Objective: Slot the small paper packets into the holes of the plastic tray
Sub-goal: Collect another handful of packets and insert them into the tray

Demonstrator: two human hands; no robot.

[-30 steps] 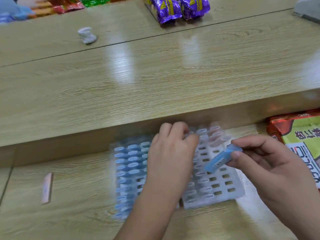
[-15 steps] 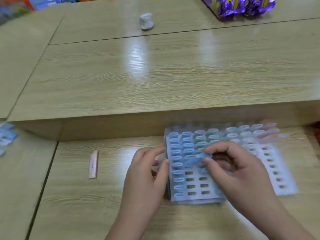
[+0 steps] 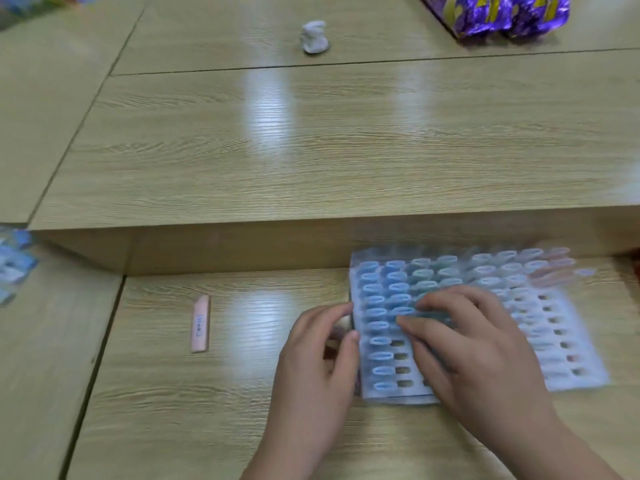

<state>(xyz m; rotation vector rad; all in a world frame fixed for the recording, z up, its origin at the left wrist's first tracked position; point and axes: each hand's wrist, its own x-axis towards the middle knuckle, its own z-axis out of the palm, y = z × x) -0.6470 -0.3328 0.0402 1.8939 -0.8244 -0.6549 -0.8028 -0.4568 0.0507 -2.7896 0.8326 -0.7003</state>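
The tray (image 3: 568, 375) is steadied at its edge by the left hand (image 3: 318, 362), fingers curled, nothing held. Under the right hand (image 3: 474, 355) a packet is perhaps pressed in; blur hides it. Beyond the fingertips most holes are filled; nearer ones remain, and one pink packet (image 3: 201, 323) lies well apart.

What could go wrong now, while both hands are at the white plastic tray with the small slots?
1. The right hand covers the middle of the white plastic slotted tray, so its fingers may press or bend the blue paper packets already standing in the slots.
2. The left hand only touches the tray's left edge; the tray could slide on the smooth wooden table.
3. The loose pink paper packet lies apart to the left and may be forgotten.
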